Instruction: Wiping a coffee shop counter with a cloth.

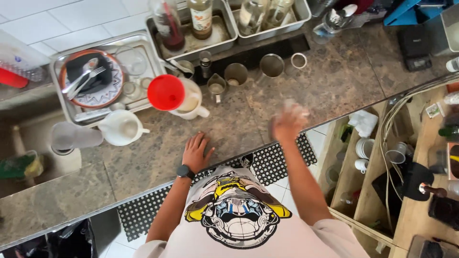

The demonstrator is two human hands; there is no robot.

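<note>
The left hand (196, 153) is lying flat, fingers spread, near the counter's (334, 81) front edge. The right hand (287, 123) is blurry, maybe gripping a clear glass (292, 106); I cannot tell. The white jug (122, 126) is sitting empty by the tray (64, 107).

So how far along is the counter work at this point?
Dishes sit stacked in the metal tray by the sink. In hand: the left hand rests flat on the counter while the blurred right hand grips something pale. Jiggers and two white pitchers stand out.

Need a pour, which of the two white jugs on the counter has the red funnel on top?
The white jug further from the sink; the red funnel sits on it. The other white jug is open-topped.
</note>
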